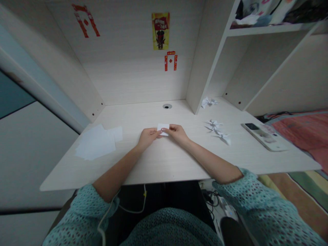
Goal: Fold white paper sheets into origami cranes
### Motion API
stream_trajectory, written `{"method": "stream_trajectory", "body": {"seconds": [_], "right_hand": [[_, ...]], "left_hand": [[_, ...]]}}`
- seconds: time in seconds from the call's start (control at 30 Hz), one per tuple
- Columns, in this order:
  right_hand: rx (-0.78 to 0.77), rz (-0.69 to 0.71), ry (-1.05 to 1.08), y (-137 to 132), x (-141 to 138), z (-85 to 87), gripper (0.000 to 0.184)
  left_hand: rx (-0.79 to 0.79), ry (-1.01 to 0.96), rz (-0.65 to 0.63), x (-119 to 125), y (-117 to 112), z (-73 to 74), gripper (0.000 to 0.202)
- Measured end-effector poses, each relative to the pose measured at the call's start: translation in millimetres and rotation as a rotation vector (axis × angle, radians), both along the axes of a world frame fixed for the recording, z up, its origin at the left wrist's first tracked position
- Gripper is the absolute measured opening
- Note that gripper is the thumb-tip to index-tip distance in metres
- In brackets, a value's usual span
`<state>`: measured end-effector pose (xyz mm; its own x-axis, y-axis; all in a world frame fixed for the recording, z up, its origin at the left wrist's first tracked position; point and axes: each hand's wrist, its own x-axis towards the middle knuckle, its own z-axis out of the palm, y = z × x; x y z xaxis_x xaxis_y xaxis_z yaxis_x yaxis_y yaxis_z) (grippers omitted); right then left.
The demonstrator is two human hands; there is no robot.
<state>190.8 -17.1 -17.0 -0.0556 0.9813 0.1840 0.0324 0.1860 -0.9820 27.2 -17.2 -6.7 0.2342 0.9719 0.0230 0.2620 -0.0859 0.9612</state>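
Note:
A small white piece of folded paper (163,128) lies on the pale wooden desk (164,160) in front of me. My left hand (148,136) pinches its left edge with closed fingers. My right hand (177,133) grips its right edge, fingers curled over it. Both forearms rest on the desk, coming out of teal knit sleeves.
A loose stack of white paper sheets (97,142) lies at the left. Folded paper cranes (217,131) sit at the right, and another crane (208,102) further back by the shelf divider. A white phone (263,136) lies at the far right. A cable hole (167,106) is at the back.

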Motion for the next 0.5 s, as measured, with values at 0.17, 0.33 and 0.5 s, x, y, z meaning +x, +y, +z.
{"method": "stream_trajectory", "body": {"seconds": [0.17,0.33,0.5], "right_hand": [[-0.077,-0.006,0.018,-1.4,1.8,2.5,0.04],[-0.066,0.009,0.011,-0.2,4.9,0.4,0.044],[-0.045,0.07,0.012,2.7,8.2,-1.4,0.042]], "left_hand": [[-0.041,0.0,-0.033,-1.8,1.6,-1.6,0.031],[-0.082,0.001,-0.071,-4.3,2.3,0.4,0.031],[-0.105,0.017,-0.09,-6.4,3.4,2.7,0.033]]}}
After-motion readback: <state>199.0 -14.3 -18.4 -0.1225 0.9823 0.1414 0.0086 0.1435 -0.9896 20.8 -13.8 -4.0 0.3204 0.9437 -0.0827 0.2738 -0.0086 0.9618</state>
